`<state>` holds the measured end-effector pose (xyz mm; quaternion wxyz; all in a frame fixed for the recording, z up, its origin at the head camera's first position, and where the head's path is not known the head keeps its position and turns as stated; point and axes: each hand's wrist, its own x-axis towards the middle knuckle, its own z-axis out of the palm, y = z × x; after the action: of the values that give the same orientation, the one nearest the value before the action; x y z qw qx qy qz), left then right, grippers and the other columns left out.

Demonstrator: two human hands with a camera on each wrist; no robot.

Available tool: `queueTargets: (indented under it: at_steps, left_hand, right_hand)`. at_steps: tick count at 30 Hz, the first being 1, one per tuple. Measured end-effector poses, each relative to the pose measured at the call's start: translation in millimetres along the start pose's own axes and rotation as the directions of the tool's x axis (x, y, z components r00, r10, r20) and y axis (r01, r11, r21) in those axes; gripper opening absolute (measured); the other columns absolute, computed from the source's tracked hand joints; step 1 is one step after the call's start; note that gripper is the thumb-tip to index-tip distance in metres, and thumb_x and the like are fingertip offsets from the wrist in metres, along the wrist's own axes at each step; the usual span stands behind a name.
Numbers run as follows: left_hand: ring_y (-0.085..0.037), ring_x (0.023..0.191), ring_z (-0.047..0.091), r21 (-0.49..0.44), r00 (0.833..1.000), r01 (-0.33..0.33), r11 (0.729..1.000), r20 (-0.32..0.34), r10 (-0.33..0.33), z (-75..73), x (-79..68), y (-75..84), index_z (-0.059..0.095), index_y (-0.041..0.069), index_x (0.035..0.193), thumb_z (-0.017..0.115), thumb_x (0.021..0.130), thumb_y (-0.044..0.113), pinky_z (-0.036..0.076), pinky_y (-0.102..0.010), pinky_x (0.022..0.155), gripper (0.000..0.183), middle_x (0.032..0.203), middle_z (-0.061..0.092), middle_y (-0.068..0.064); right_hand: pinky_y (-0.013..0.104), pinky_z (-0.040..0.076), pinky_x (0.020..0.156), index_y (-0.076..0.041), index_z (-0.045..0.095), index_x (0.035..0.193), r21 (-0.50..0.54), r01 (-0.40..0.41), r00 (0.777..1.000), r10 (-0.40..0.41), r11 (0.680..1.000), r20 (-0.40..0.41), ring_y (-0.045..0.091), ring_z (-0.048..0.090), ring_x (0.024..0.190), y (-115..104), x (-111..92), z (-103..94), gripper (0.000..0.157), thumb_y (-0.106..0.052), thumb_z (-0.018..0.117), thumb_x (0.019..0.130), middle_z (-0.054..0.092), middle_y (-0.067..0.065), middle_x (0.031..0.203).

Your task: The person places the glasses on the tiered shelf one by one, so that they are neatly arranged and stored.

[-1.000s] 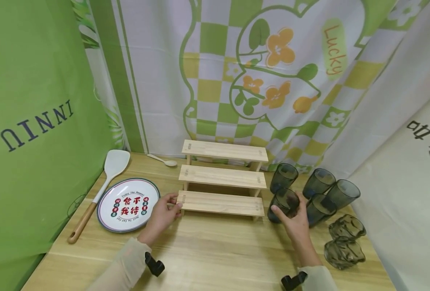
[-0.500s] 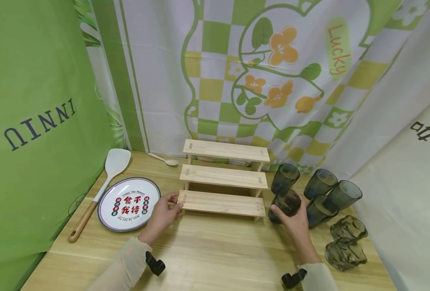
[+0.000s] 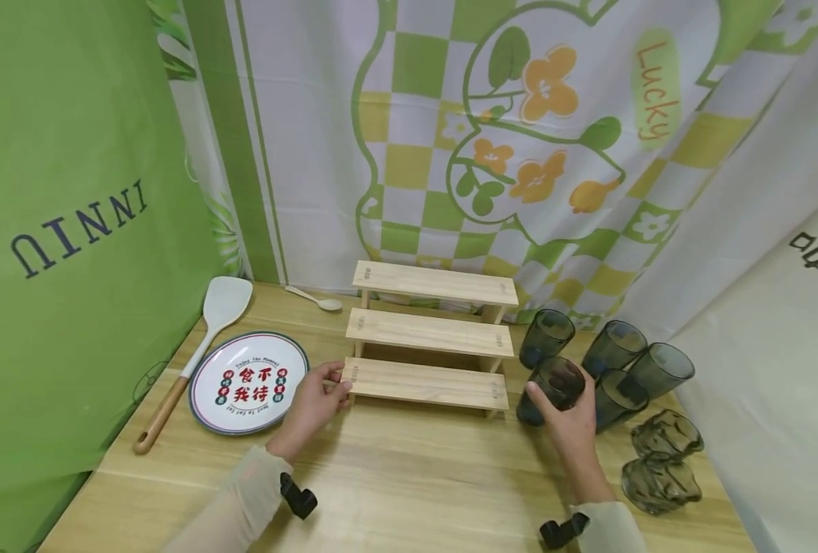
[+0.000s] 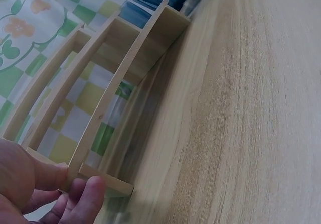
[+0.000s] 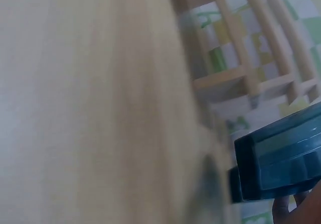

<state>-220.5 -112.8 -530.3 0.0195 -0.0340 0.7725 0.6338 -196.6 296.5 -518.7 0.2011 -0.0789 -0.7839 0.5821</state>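
Observation:
A three-tier wooden display rack (image 3: 429,382) stands on the table in the head view. My left hand (image 3: 317,401) holds the left end of its lowest board; in the left wrist view, thumb and fingers pinch the board's edge (image 4: 100,116). To the right of the rack, my right hand (image 3: 571,418) grips a dark tinted drinking glass (image 3: 554,384), thumb on the near left side, other fingers partly hidden behind it. The right wrist view shows the glass (image 5: 281,156) tilted in the picture, its base toward the rack. Another dark glass (image 3: 547,338) is just behind it.
Several more dark glasses (image 3: 614,346) are grouped at the right, with two wavy short glasses (image 3: 660,484) nearer the front. At the left are a printed plate (image 3: 250,384), a white spatula (image 3: 201,346) and a small spoon (image 3: 315,298). Curtains (image 3: 415,153) enclose the table.
The head view has shifted slightly, moving the scene a little right in the picture. My right hand and its glass have moved slightly right; my left hand keeps its hold on the rack.

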Motion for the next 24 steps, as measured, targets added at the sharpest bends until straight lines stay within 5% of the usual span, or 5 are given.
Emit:
queueTargets:
  at_steps: [6, 10, 17, 24]
  left_hand:
    - [-0.029, 0.079, 0.066, 0.024, 1.0, 0.005, 1.0, -0.014, -0.005, -6.4, 1.4, -0.5, 0.053, -0.008, 0.14, 0.067, 0.096, -0.004, 0.065, -0.038, 0.071, 0.046, 0.109, 0.053, -0.017]
    - [-0.028, 0.08, 0.066, 0.032, 1.0, 0.011, 0.999, -0.016, -0.01, -10.1, 2.5, -1.2, 0.052, -0.007, 0.141, 0.066, 0.097, -0.003, 0.065, -0.037, 0.073, 0.047, 0.111, 0.052, -0.018]
    - [-0.023, 0.075, 0.063, 0.004, 1.0, 0.0, 1.0, -0.025, 0.0, -10.0, 3.0, -6.2, 0.054, -0.009, 0.138, 0.066, 0.095, -0.006, 0.065, -0.035, 0.07, 0.045, 0.108, 0.053, -0.018]
    - [-0.021, 0.074, 0.064, 0.002, 1.0, -0.016, 1.0, -0.002, 0.016, -1.7, 7.7, -5.4, 0.056, -0.008, 0.137, 0.066, 0.096, -0.006, 0.065, -0.033, 0.068, 0.043, 0.108, 0.055, -0.017]
  right_hand:
    - [0.017, 0.05, 0.089, -0.02, 0.035, 0.154, 0.026, 0.103, 0.992, -0.105, 0.994, 0.072, 0.018, 0.05, 0.121, -41.7, 9.5, 8.3, 0.08, -0.021, 0.082, 0.089, 0.048, 0.005, 0.14]
    - [0.022, 0.052, 0.09, -0.018, 0.035, 0.153, 0.116, 0.173, 0.966, -0.192, 0.978, 0.176, 0.021, 0.049, 0.123, -86.9, 20.8, 28.8, 0.075, -0.016, 0.078, 0.092, 0.047, 0.009, 0.14]
    - [0.032, 0.052, 0.094, -0.015, 0.035, 0.152, 0.248, 0.236, 0.9, -0.308, 0.939, 0.309, 0.025, 0.049, 0.12, -143.8, 56.0, 93.5, 0.072, -0.018, 0.076, 0.093, 0.05, 0.015, 0.136]
    - [0.044, 0.053, 0.099, -0.026, 0.037, 0.151, 0.275, 0.182, 0.882, -0.28, 0.944, 0.378, 0.024, 0.053, 0.12, -177.3, 91.0, 158.8, 0.078, -0.043, 0.08, 0.088, 0.05, 0.007, 0.137]
